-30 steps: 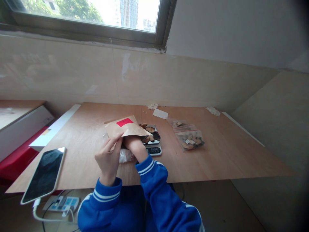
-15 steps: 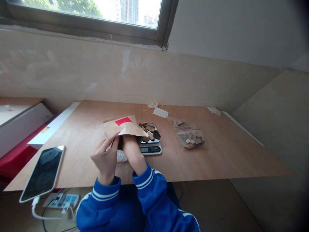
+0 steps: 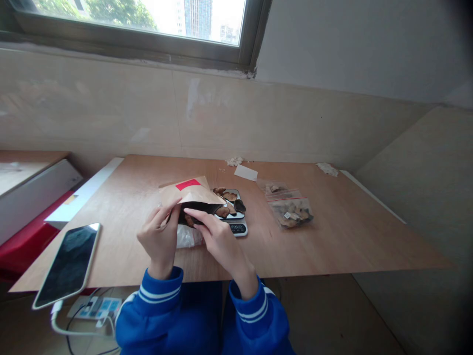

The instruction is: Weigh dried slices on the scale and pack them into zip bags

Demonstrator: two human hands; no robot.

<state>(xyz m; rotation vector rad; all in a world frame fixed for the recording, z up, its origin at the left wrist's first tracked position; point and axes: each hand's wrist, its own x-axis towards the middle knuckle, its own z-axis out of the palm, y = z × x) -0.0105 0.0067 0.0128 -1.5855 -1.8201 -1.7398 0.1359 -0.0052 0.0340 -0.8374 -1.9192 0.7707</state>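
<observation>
A brown kraft paper bag (image 3: 192, 195) with a red label lies tilted, its dark mouth facing me. My left hand (image 3: 158, 236) is closed on the left edge of that mouth, holding it up. My right hand (image 3: 218, 241) is at the opening, fingers pinched around a dried brown slice (image 3: 189, 220), partly hidden by the fingers. Behind the bag and to its right stands a white kitchen scale (image 3: 239, 229), with several dried slices (image 3: 229, 196) on its plate. A clear plastic bag (image 3: 187, 236) lies under the paper bag.
Two zip bags of dried pieces (image 3: 291, 212) lie right of the scale. A white card (image 3: 246, 172) and crumpled tissue (image 3: 234, 161) are at the back. A phone (image 3: 68, 264) with a charging cable overhangs the front left edge, above a power strip (image 3: 98, 308).
My right hand has drawn back out of the paper bag toward the right, and a slice now shows at its fingertips. The left hand keeps its hold on the bag.
</observation>
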